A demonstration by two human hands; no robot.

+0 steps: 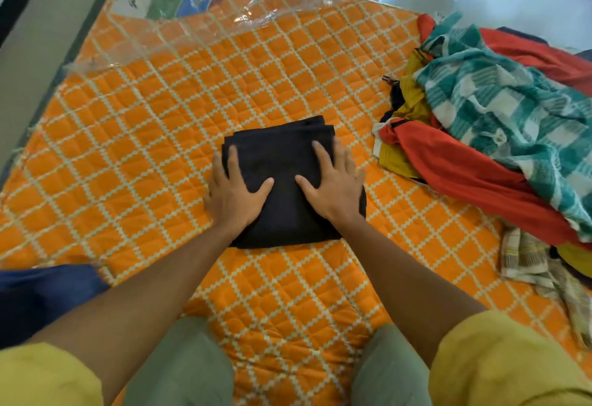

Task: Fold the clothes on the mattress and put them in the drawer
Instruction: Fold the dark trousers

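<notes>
A: What could go wrong from here?

B: The folded black garment (pixel 288 181) is a loose stack of layers. If it is lifted by one edge, I'd expect the folds to slide apart, most likely at the far right corner, where the layer edges already show stepped.

A: And the hands?

B: Both lie flat with straight, spread fingers, pressing and gripping nothing. The left hand (pixel 235 192) covers the garment's near left part, the right hand (pixel 333 186) its right side.

A: Where is it?

B: Mid-mattress (pixel 144 149), on the orange checked cover, apart from the unfolded pile (pixel 496 130) of red, teal-checked and yellow clothes at the right. No drawer is in view, so the carry may be long.

A: How does it look?

B: Dark, matte, roughly square, smooth on top.
</notes>
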